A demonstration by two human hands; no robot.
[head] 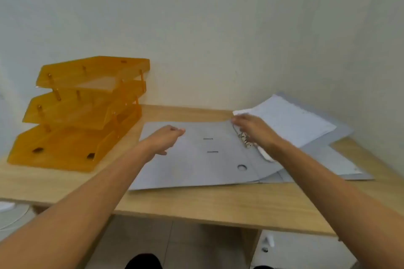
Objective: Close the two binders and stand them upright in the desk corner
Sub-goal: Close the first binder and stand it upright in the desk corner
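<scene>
A grey binder (196, 159) lies open and flat in the middle of the wooden desk (218, 203), its inside cover facing up and its metal ring mechanism (244, 140) showing on the right side. A second grey binder (334, 155) lies open to the right, partly under the first, with white sheets (290, 120) on it. My left hand (166, 137) hovers low over the first binder's left cover, fingers loosely curled with nothing in them. My right hand (253, 129) is at the ring mechanism, fingers on the edge of the sheets; how firmly it grips is unclear.
An orange three-tier letter tray (83, 111) stands at the back left of the desk. Pale walls meet behind the desk at the right rear corner (306, 94). A white cabinet (301, 251) sits under the desk on the right.
</scene>
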